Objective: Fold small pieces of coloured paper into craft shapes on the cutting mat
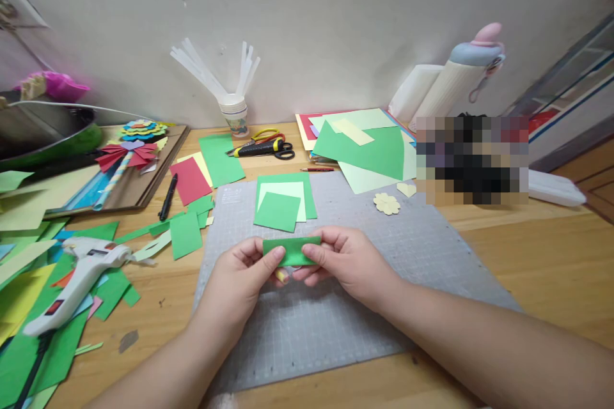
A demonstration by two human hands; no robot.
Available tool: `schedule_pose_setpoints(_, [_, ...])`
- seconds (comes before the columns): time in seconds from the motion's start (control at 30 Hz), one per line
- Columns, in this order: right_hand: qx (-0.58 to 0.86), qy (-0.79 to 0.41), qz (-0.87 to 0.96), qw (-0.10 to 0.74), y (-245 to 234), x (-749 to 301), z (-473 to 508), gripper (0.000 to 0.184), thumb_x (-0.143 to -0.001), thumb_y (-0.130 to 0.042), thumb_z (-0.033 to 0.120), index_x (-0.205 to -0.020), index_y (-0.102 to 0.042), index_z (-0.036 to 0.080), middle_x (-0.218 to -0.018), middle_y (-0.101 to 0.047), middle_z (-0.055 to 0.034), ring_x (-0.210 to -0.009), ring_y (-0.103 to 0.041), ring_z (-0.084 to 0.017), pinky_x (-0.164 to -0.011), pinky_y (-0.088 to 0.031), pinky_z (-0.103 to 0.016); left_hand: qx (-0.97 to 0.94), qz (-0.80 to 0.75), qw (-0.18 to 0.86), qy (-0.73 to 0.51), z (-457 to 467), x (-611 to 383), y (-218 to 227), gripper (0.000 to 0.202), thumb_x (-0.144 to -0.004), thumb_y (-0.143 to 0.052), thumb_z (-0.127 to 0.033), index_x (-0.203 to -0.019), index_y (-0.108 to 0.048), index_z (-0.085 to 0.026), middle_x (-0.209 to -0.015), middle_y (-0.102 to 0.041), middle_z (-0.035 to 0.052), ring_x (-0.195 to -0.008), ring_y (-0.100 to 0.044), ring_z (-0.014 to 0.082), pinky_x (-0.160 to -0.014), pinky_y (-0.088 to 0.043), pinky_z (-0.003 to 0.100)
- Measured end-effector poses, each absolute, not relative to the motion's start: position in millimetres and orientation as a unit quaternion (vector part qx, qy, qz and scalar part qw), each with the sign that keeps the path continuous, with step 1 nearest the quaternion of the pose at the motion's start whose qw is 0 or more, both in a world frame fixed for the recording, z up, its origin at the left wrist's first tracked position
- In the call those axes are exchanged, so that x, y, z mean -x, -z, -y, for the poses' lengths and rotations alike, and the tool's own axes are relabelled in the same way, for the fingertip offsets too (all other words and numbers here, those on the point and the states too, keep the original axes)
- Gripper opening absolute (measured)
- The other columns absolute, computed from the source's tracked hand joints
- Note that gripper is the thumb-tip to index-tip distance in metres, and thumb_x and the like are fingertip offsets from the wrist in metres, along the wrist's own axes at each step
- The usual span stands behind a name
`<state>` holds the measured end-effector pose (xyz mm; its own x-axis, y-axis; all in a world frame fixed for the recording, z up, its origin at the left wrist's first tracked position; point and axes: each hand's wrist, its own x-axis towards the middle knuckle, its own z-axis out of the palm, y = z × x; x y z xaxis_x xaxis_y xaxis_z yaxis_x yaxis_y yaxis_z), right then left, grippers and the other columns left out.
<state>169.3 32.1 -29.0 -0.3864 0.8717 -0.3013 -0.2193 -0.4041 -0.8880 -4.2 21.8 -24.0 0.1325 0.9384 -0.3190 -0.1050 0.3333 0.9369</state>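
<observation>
A narrow green paper strip [292, 252], perhaps folded, is pinched at both ends above the grey cutting mat [355, 326]. My left hand [249, 275] is closed on its left end, thumb on the near face. At the right end, my right hand [343, 262] grips it the same way, with the fingers behind. A bit of yellow shows at my left fingertips; I cannot make out what it is. Just beyond the hands lie a green paper square [278, 211], a pale sheet [302, 195] and a larger green sheet [309, 185], stacked.
A white glue gun [79, 278] rests on paper scraps at left. Behind the mat are black-handled scissors [261, 149], a cup of white sticks [235, 116] and a coloured paper stack [364, 147]. A cream paper flower [386, 203] lies on the mat's right. A bottle [451, 80] stands behind.
</observation>
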Motion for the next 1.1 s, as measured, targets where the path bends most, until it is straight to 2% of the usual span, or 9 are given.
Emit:
schedule_pose_setpoints(0.27, [0.413, -0.728, 0.406, 0.366, 27.4, -170.0, -30.6, 0.032, -0.070, -0.073, 0.042, -0.084, -0.065, 0.015, -0.069, -0.071, -0.0027, -0.064, -0.070, -0.014, -0.055, -0.054, -0.021, -0.398, -0.483, 0.637, -0.450, -20.1, 2.2, 21.7, 0.015, -0.075, -0.071, -0.031, -0.075, -0.066, -0.018, -0.062, -0.066, -0.0037, -0.051, -0.059, 0.0087, -0.051, -0.049, 0.019])
schedule_pose_setpoints(0.63, [0.414, -0.717, 0.410, 0.383, 27.3, -169.9, -32.2, 0.029, -0.071, -0.073, 0.040, -0.084, -0.065, 0.015, -0.068, -0.071, -0.0026, -0.065, -0.071, -0.015, -0.055, -0.054, -0.022, -0.407, -0.548, 0.563, -0.466, -18.4, 3.5, 16.3, 0.014, -0.068, -0.076, -0.030, -0.068, -0.071, -0.017, -0.056, -0.069, -0.0019, -0.047, -0.060, 0.0098, -0.046, -0.051, 0.017])
schedule_pose_setpoints(1.1, [0.421, -0.721, 0.402, 0.376, 27.0, -170.6, -32.3, 0.031, -0.071, -0.072, 0.041, -0.081, -0.065, 0.013, -0.067, -0.072, -0.0039, -0.061, -0.070, -0.014, -0.055, -0.055, -0.021, -0.413, -0.542, 0.577, -0.450, -19.8, 2.5, 15.4, 0.013, -0.070, -0.074, -0.028, -0.068, -0.072, -0.016, -0.056, -0.069, -0.0020, -0.048, -0.060, 0.0087, -0.048, -0.051, 0.015])
